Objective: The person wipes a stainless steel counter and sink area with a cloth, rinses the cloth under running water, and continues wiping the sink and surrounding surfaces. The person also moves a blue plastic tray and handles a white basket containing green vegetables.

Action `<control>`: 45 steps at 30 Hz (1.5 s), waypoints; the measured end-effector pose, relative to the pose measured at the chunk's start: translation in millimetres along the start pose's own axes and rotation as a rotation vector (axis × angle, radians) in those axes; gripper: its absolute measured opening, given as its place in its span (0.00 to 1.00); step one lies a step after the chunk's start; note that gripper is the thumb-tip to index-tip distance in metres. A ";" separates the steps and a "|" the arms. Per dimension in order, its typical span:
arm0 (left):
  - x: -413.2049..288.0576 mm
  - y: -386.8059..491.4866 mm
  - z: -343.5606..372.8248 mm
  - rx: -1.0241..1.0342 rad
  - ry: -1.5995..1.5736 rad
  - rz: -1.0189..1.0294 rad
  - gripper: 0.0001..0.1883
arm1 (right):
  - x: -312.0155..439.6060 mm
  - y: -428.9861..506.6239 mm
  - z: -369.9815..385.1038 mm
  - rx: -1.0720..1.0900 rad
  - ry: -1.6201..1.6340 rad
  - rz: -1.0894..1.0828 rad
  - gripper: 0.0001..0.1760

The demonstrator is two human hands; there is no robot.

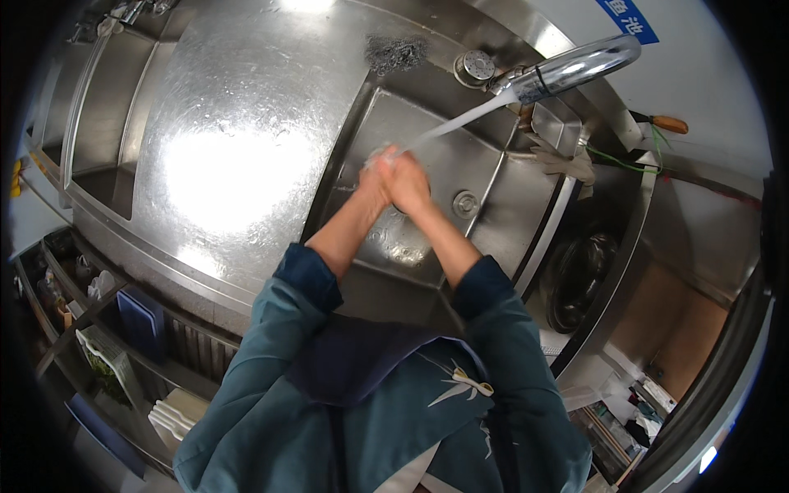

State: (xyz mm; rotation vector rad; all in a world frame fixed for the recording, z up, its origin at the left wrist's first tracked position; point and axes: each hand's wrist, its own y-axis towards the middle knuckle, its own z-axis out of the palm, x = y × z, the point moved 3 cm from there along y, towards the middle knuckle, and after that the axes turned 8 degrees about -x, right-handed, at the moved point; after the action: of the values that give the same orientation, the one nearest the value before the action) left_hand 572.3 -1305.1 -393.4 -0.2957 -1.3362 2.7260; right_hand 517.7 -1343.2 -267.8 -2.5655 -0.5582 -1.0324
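Note:
Over a stainless-steel sink (pixel 400 105), my left hand (pixel 372 180) and my right hand (pixel 408 179) are pressed together, palm to palm or overlapping. A stream of water (pixel 459 122) runs slantwise from a chrome faucet (pixel 573 68) and splashes onto the fingers. The fingers are blurred and wet, and whether anything lies between the palms is hidden. Both hands are above the sink floor, up and left of a round drain (pixel 466 204). Dark blue cuffs are pushed back from both wrists.
Left of the sink lies a wet steel counter (pixel 246 92), then another sink basin (pixel 111 117). A grey mesh scourer (pixel 396 53) and a perforated metal strainer (pixel 475 68) sit behind. Pale gloves (pixel 562 161) drape at right, near a dark round basin (pixel 582 282). Shelves hold blue trays (pixel 140 320).

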 end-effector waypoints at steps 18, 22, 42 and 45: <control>-15.5 -73.5 26.1 -0.203 0.063 -0.063 0.22 | -42.7 1.0 16.5 -0.024 0.123 0.060 0.15; -14.2 -97.6 27.3 -0.126 0.075 0.033 0.15 | -81.1 26.3 -11.8 -0.028 1.011 0.592 0.13; -18.8 -79.5 14.8 0.165 -0.140 0.006 0.23 | -41.9 11.7 -17.1 0.296 0.805 0.706 0.31; -12.5 -54.7 -10.8 0.058 -0.098 0.077 0.21 | -42.3 -8.4 -13.0 0.386 0.774 0.724 0.31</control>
State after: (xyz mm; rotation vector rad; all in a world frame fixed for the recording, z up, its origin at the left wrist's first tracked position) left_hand 586.6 -1265.2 -354.9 -0.2166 -1.2922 2.8715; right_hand 478.2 -1351.3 -287.7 -1.6097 0.3284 -1.3186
